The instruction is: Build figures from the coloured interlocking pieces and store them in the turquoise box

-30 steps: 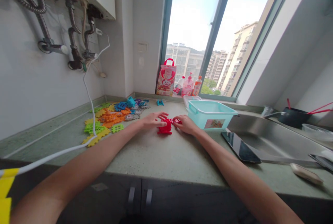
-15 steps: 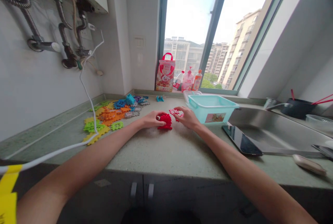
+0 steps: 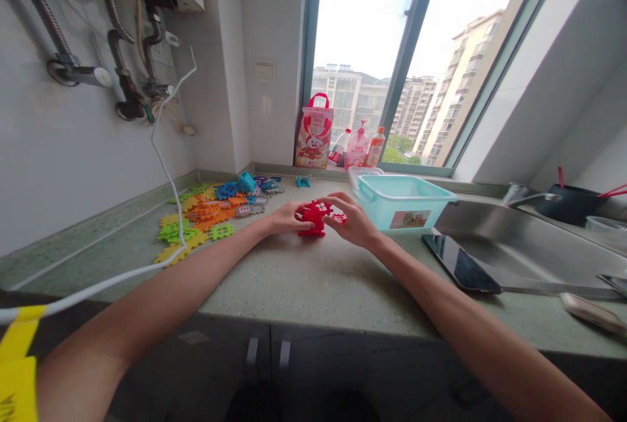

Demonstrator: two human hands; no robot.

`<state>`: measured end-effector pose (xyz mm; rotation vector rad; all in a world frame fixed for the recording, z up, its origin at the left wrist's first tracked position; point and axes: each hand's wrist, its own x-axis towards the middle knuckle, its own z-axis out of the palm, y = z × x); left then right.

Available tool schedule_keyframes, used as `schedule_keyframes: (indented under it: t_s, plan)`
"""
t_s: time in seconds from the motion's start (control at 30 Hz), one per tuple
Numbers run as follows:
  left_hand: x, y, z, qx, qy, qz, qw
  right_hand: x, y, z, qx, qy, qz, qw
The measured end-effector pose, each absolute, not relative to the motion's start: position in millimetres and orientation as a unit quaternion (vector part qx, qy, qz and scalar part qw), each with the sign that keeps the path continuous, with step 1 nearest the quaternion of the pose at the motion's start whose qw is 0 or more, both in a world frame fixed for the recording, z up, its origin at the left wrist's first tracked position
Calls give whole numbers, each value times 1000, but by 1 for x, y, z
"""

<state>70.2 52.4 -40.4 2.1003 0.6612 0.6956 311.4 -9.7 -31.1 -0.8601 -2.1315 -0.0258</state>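
Note:
A small red block structure (image 3: 311, 228) made of notched interlocking pieces stands on the counter, gripped from the left by my left hand (image 3: 287, 217). My right hand (image 3: 351, 221) pinches a flat red interlocking piece (image 3: 321, 208) with a window-like grid, held tilted against the top of the structure. Another bit of red (image 3: 339, 218) shows under my right fingers; whether it belongs to the same piece I cannot tell. To the left lies a spread of orange interlocking pieces (image 3: 210, 211), with green, yellow, blue, purple and grey ones around them.
A turquoise plastic bin (image 3: 416, 193) stands right of my hands, beside the sink (image 3: 490, 239). A phone (image 3: 460, 264) lies at the sink's edge. One blue piece (image 3: 303, 181) sits near the window. A white cable (image 3: 169, 180) crosses the counter's left side.
My right hand has moved left, bringing the flat red piece from beside the red structure up against its top. My left hand keeps its hold.

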Motion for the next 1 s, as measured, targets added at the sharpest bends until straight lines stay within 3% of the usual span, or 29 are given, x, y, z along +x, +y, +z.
schedule_keyframes:
  t_s: [0.33, 0.63, 0.83, 1.0]
  plan:
    - [57, 63, -38, 765, 207, 273, 546, 304, -5, -41, -362, -837, -30, 409]
    - [57, 65, -43, 759, 254, 287, 527, 306, -9, -39, -327, -869, -32, 370]
    - [57, 70, -47, 773, 257, 296, 499, 321, -1, -29, -387, -826, -58, 406]
    - [58, 68, -46, 774, 249, 295, 502, 338, 11, -38, -499, -817, -44, 285]
